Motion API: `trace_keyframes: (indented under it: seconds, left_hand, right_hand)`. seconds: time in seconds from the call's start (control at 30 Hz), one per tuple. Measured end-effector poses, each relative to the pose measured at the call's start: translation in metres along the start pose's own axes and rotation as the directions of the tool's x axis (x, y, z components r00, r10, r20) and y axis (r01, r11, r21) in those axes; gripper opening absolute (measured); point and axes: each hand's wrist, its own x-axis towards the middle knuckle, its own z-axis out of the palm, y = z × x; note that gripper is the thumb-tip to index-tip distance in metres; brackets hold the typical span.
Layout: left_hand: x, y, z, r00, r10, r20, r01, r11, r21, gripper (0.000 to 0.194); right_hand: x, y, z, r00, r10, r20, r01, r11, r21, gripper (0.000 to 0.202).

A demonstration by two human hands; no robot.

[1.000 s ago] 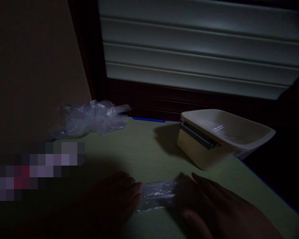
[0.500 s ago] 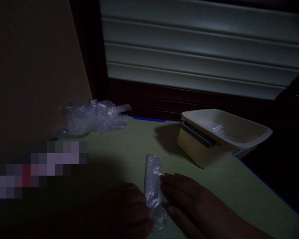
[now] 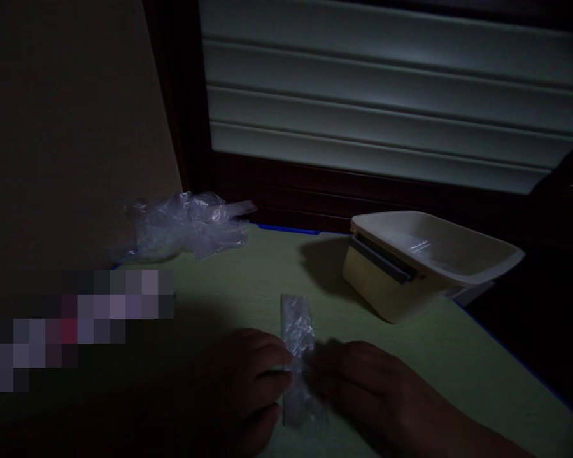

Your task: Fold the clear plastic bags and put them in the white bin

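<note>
One narrow, folded strip of clear plastic (image 3: pixel 300 324) lies flat on the pale green tabletop (image 3: pixel 267 273), low in the middle of what I can see, its length running away from the person. The left hand (image 3: pixel 255 378) comes in with its fingers curled, the tips touching the strip along its left edge. The right hand (image 3: pixel 382 388) reaches from the other side, its fingers bent in toward the right edge, their tips lost in shadow. A little gap separates the two hands, with the strip between them; whether either one is pinching the plastic or merely pressing it, I cannot tell in such dim light. Beyond, to the right, a cream tub (image 3: pixel 372 283) with a dark grey handle (image 3: pixel 382 259) sits tilted near the table's blue edge (image 3: pixel 289 229). Crumpled clear plastic (image 3: pixel 191 229) is heaped at the far left corner, by the wall (image 3: pixel 71 127). Behind everything hangs a pale slatted panel (image 3: pixel 386 95), darkly framed.
</note>
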Motion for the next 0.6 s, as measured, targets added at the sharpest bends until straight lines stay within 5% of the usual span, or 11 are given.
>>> trace_keyframes:
  seconds: [0.27, 0.6]
  left_hand:
    - [0.003, -0.003, 0.002, 0.998, -0.047, -0.032, 0.046, 0.997, -0.06, 0.02]
    - [0.001, -0.016, 0.015, 0.993, -0.055, -0.106, 0.05, 0.997, -0.051, 0.012]
  right_hand:
    - [0.0, -0.003, 0.012, 0.994, 0.103, -0.031, -0.101, 0.994, 0.045, 0.028]
    - [0.009, -0.01, 0.001, 0.958, 0.279, 0.064, -0.286, 0.927, 0.241, 0.017]
